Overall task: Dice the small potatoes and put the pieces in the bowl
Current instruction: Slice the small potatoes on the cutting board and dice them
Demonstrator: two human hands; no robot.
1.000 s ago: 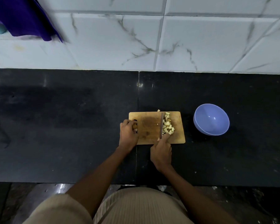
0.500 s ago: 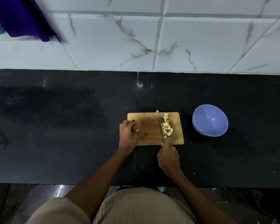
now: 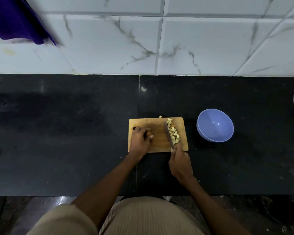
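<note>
- A wooden cutting board [image 3: 158, 143] lies on the black surface [image 3: 58, 133], near the middle of the view.
- The left hand [image 3: 140, 141] rests on the board's 9 o'clock side, fingers [image 3: 150, 136] curled round a small brown potato [image 3: 148, 133] that is mostly hidden.
- The right hand [image 3: 180, 162], at the board's 5 o'clock corner, has its fingers wrapped tight on the handle of a knife [image 3: 168, 135]; the blade lies along the board towards 12 o'clock.
- Diced potato pieces [image 3: 173, 133] are heaped just at 3 o'clock of the blade; one piece [image 3: 160, 116] sits off the board's 12 o'clock edge.
- A lilac bowl [image 3: 215, 125] stands at 3 o'clock of the board, apart from it.
- A purple cloth [image 3: 15, 19] hangs at 10 o'clock against the white marbled tiles [image 3: 193, 48].
</note>
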